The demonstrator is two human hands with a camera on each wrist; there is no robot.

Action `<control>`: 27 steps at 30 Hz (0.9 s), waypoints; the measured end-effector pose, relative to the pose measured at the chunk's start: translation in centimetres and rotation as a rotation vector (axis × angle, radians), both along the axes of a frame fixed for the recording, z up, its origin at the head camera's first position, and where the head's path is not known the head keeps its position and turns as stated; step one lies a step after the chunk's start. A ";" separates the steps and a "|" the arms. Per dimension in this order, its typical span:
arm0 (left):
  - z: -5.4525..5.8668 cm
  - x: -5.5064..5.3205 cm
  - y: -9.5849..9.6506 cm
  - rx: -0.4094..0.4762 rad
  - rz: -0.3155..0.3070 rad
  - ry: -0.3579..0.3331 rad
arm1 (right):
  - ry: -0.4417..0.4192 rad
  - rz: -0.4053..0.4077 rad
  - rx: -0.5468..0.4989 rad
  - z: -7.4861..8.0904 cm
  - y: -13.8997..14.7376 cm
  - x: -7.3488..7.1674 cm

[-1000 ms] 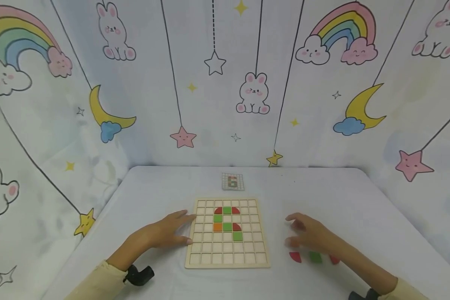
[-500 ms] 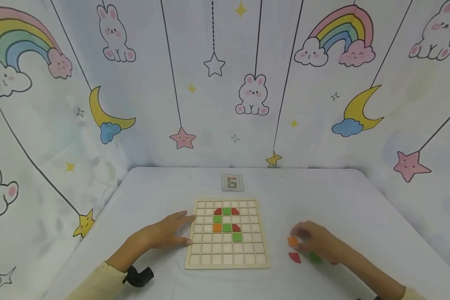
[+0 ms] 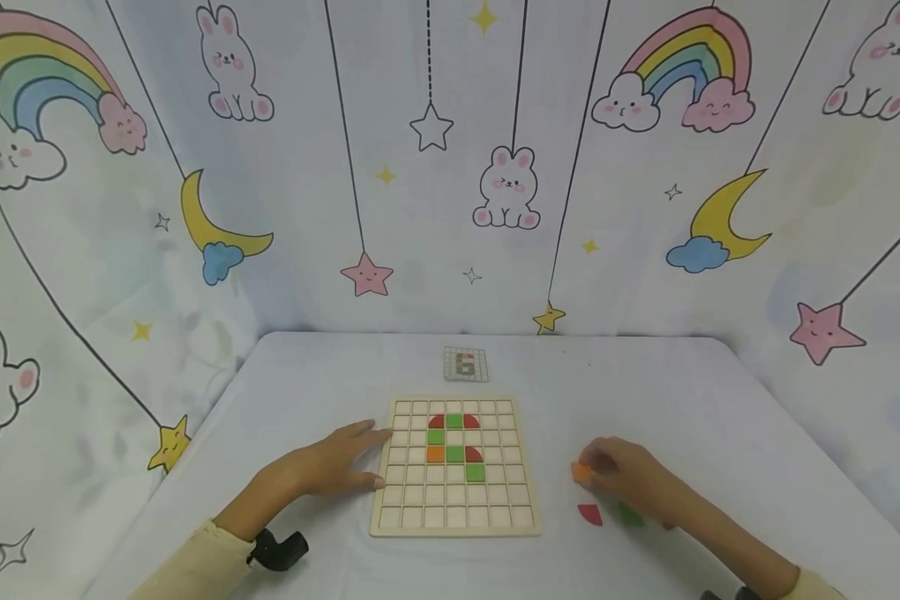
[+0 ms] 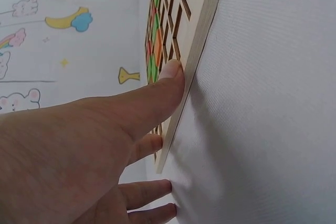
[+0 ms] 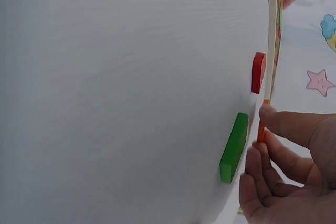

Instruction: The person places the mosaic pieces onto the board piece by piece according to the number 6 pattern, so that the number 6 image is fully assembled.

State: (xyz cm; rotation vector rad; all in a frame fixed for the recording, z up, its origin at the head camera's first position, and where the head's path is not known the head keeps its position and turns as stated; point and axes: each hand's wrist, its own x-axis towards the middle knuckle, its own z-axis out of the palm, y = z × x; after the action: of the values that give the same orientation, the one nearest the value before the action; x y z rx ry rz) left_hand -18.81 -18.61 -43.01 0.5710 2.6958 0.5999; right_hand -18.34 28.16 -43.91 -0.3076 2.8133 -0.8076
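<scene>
My right hand (image 3: 630, 475) pinches an orange square tile (image 3: 581, 472) between thumb and fingers, to the right of the board; the right wrist view shows the tile (image 5: 261, 132) edge-on. My left hand (image 3: 337, 460) rests with spread fingers at the left edge of the wooden grid board (image 3: 456, 525), its thumb (image 4: 170, 71) on the rim in the left wrist view. Red quarter-round, green square and orange square tiles lie in several of the board's cells, among them an orange tile (image 3: 436, 454) and a green tile (image 3: 476, 472).
Below my right hand on the white table lie a red quarter-round tile (image 3: 590, 515) and a green tile (image 3: 631, 515), with another red piece (image 3: 670, 526) mostly hidden by the wrist. A small pattern card (image 3: 466, 364) lies behind the board.
My right hand came down to the loose tiles, took the orange square tile, and has since lifted slightly with it. The left hand stays at the board's edge.
</scene>
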 end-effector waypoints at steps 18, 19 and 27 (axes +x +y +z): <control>-0.1 0.0 -0.2 -0.005 0.016 -0.002 | 0.100 0.036 -0.047 0.2 -6.6 -2.4; -0.1 0.0 -0.2 -0.002 0.011 0.000 | 0.089 0.029 -0.046 0.3 -7.2 -2.5; 0.0 0.0 -0.1 -0.010 0.020 -0.011 | 0.036 0.044 -0.079 0.6 -11.6 -2.8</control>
State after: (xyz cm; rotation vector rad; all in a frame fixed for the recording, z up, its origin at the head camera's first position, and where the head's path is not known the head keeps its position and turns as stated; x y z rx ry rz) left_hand -18.78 -18.73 -43.01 0.5367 2.6958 0.5927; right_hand -21.12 16.58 -43.28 -0.3986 2.8017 -0.9137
